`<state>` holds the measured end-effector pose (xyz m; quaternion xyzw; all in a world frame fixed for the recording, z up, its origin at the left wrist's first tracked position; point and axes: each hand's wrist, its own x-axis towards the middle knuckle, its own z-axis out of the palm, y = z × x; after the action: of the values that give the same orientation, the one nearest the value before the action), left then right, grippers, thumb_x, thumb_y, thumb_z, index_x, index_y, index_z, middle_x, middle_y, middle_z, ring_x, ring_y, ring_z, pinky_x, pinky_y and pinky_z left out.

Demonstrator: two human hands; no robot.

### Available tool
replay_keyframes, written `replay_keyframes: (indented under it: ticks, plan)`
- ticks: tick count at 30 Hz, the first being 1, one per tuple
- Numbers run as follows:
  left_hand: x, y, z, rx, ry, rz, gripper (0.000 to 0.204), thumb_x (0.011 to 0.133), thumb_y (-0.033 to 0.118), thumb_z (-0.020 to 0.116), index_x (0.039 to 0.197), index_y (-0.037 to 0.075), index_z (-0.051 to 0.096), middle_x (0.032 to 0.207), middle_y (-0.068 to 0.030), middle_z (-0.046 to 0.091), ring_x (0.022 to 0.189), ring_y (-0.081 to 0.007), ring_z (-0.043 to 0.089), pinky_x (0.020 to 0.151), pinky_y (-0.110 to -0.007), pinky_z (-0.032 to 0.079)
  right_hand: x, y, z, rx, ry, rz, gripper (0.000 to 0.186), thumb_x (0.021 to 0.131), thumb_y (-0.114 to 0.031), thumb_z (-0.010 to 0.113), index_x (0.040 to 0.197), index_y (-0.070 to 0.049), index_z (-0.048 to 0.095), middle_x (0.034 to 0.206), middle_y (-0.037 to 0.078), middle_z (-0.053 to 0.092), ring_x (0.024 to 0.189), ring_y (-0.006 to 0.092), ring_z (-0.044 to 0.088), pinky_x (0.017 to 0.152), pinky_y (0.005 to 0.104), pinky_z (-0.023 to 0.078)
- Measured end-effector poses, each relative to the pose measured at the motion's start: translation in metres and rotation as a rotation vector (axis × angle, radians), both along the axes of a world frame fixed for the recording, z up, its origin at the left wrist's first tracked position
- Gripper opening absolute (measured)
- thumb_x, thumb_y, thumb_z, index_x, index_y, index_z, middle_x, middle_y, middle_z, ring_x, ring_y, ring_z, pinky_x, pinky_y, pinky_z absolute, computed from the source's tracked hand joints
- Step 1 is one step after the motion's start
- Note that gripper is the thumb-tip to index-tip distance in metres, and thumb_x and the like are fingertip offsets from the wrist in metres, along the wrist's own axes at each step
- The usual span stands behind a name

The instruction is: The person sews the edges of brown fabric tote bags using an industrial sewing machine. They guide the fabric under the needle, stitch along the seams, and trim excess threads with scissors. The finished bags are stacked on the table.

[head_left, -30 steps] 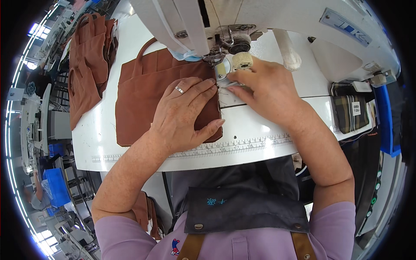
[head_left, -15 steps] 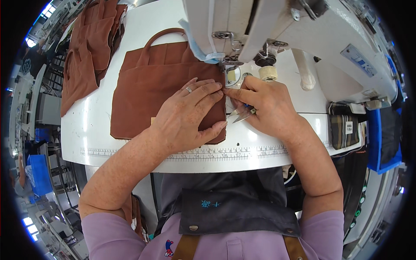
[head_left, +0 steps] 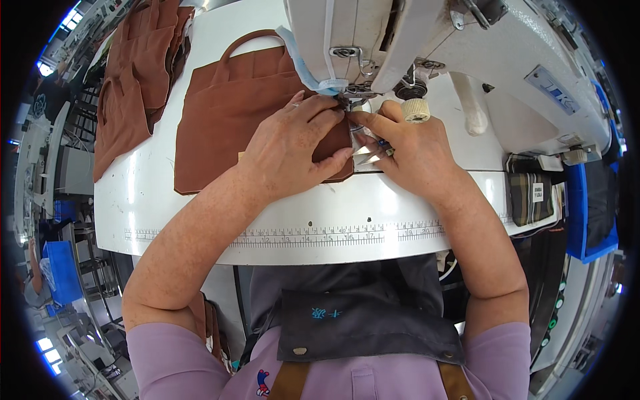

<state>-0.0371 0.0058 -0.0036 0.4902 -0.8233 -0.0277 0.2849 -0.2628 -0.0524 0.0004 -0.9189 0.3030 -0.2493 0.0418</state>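
Observation:
A brown fabric bag (head_left: 233, 127) with a loop handle lies flat on the sewing table, its right edge running under the head of a white sewing machine (head_left: 363, 40). My left hand (head_left: 287, 147) rests on the bag near that edge, fingers stretched out and thumb apart, fingertips close to the presser foot. In my right hand (head_left: 417, 150) a small pair of scissors (head_left: 368, 157) is tucked under the curled fingers, blades pointing left. The right index fingertip touches the bag's edge beside the foot. The needle itself is hidden.
More brown bag pieces (head_left: 133, 80) lie stacked at the far left. A ruler strip (head_left: 320, 238) follows the table's front edge. At the right are a folded plaid cloth (head_left: 530, 200) and a blue bin (head_left: 590, 220). A light-blue strip (head_left: 300, 63) hangs from the machine head.
The bag has slid away from me along the machine, its near edge now farther from the ruler. Both hands have moved forward with it, and the scissors stay in my right hand.

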Motion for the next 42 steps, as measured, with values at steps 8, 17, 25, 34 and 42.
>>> replay_keyframes:
  ticks: [8, 17, 25, 34, 42]
  plan:
    - [0.011, 0.003, 0.01, -0.054, -0.071, -0.093, 0.043, 0.082, 0.029, 0.085, 0.116, 0.005, 0.076, 0.127, -0.0142, 0.07, 0.113, -0.0334, 0.069, 0.099, -0.043, 0.057, -0.01, -0.004, 0.0, 0.073, -0.048, 0.103, 0.015, 0.092, -0.019, 0.074, 0.105, -0.011, 0.074, 0.087, 0.008, 0.068, 0.075, 0.0325, 0.069, 0.067, 0.0457, 0.055]
    - [-0.002, 0.037, 0.025, 0.149, -0.021, -0.122, 0.014, 0.085, 0.008, 0.079, 0.098, 0.002, 0.079, 0.112, -0.0102, 0.076, 0.104, -0.0268, 0.074, 0.09, -0.036, 0.06, -0.009, -0.002, 0.0, 0.073, -0.108, 0.264, 0.017, 0.085, -0.012, 0.076, 0.101, -0.011, 0.072, 0.089, 0.005, 0.067, 0.073, 0.03, 0.067, 0.065, 0.043, 0.053]
    - [0.003, 0.033, 0.027, 0.289, 0.145, -0.082, 0.017, 0.083, 0.005, 0.079, 0.1, 0.001, 0.08, 0.112, -0.0098, 0.076, 0.104, -0.0261, 0.074, 0.089, -0.036, 0.061, -0.009, -0.002, 0.0, 0.107, -0.15, 0.337, 0.021, 0.081, -0.012, 0.079, 0.1, -0.011, 0.071, 0.09, 0.003, 0.066, 0.074, 0.0282, 0.068, 0.065, 0.0418, 0.054]
    - [0.0, 0.036, 0.034, 0.249, 0.007, -0.089, 0.018, 0.083, 0.003, 0.076, 0.1, 0.001, 0.08, 0.115, -0.0088, 0.076, 0.104, -0.0261, 0.073, 0.089, -0.036, 0.06, -0.008, -0.002, 0.002, 0.124, -0.138, 0.331, 0.02, 0.079, -0.01, 0.081, 0.097, -0.01, 0.072, 0.09, 0.003, 0.066, 0.074, 0.0279, 0.068, 0.064, 0.0413, 0.054]
    - [-0.012, 0.038, 0.03, 0.054, -0.134, -0.08, 0.013, 0.078, 0.004, 0.078, 0.091, 0.002, 0.078, 0.104, -0.0068, 0.075, 0.092, -0.0252, 0.072, 0.078, -0.037, 0.06, -0.009, -0.002, 0.002, 0.128, -0.116, 0.325, 0.019, 0.079, -0.01, 0.08, 0.097, -0.01, 0.072, 0.091, 0.003, 0.066, 0.076, 0.0282, 0.068, 0.065, 0.0415, 0.055]
